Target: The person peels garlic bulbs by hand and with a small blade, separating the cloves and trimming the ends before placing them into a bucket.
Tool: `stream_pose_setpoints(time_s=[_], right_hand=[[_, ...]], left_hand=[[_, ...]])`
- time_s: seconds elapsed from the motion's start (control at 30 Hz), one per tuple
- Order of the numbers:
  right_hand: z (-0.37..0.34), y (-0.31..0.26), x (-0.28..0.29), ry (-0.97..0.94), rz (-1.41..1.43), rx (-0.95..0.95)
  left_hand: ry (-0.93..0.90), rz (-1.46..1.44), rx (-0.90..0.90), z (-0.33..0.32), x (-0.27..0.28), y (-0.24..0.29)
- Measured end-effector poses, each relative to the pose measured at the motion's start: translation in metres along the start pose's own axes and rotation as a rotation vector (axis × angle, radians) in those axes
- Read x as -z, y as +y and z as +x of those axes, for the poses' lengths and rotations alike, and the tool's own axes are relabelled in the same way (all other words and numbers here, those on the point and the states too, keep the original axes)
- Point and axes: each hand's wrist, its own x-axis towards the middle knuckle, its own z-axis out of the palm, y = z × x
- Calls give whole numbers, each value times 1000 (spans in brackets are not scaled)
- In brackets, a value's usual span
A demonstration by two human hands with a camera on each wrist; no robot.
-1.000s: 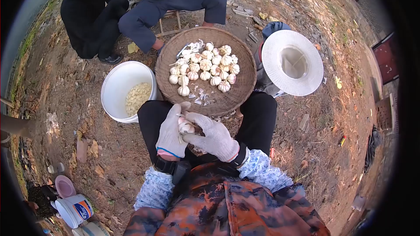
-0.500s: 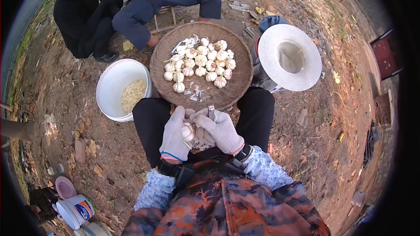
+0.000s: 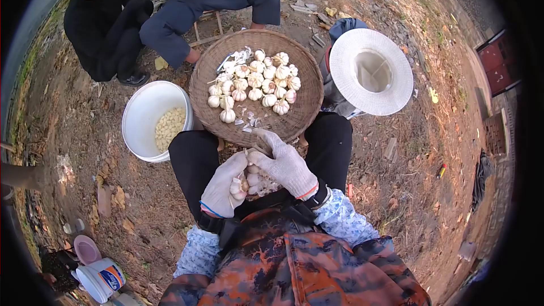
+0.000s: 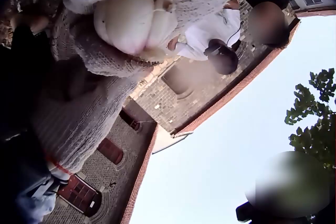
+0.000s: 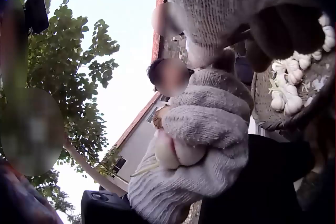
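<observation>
Above the lap, my gloved left hand (image 3: pixel 221 191) holds a whitish-pink garlic bulb (image 3: pixel 237 188) against its palm with curled fingers. The left wrist view shows the bulb (image 4: pixel 123 23) up close, with part of its stalk. My gloved right hand (image 3: pixel 289 171) meets the left fingertips, its thumb touching them in the right wrist view. Its other fingers curl round a small metal tool, now almost wholly hidden. Just beyond the hands, a round woven basket (image 3: pixel 299 118) holds many garlic bulbs (image 3: pixel 255 80) and loose skins (image 3: pixel 247 123).
A white bucket (image 3: pixel 135 116) of peeled cloves (image 3: pixel 170 128) stands left of the basket. To the right is a pale brimmed hat (image 3: pixel 342 73). Two people sit or crouch beyond the basket. At lower left lie a pink basin (image 3: pixel 86 249) and a labelled bucket (image 3: pixel 93 280).
The metal end that stuck up from my right hand half a second ago is out of sight. Both hands have come together again, with the bulb lower in the left hand.
</observation>
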Motion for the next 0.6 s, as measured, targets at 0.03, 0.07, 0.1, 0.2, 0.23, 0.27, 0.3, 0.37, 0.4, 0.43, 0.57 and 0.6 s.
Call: stream_pose_setpoints(time_s=[0.03,0.07,0.1,0.2,0.23,0.27,0.3,0.37,0.4,0.43,0.57,0.6], right_hand=[[0,1,1,66,-329,130],[-2,-1,4,65,-329,131],[-5,-5,9,3,-320,80],[-14,-25,13,-140,-339,-17],[-15,-28,13,-216,-371,-64],[-18,-23,8,-208,-403,19],[-20,-20,6,-208,-402,17],[-20,-21,0,-236,-349,34],[-20,-7,-7,-149,-331,188],[-19,-3,-7,-151,-330,189],[-21,-3,-8,-171,-353,242],[-21,-4,-8,-172,-365,256]], left_hand=[[23,-17,-44,0,-1,0],[23,-17,-46,2,2,3],[83,13,-32,4,10,7],[176,108,-50,0,9,14],[202,175,-80,-3,6,16],[203,175,-78,-4,0,18],[223,275,-93,-5,-6,19],[243,375,-109,-6,-10,21],[245,401,-95,-6,-10,22],[247,427,-81,-7,-10,23],[214,492,-52,-9,-3,29],[190,504,-23,-12,-4,31]])
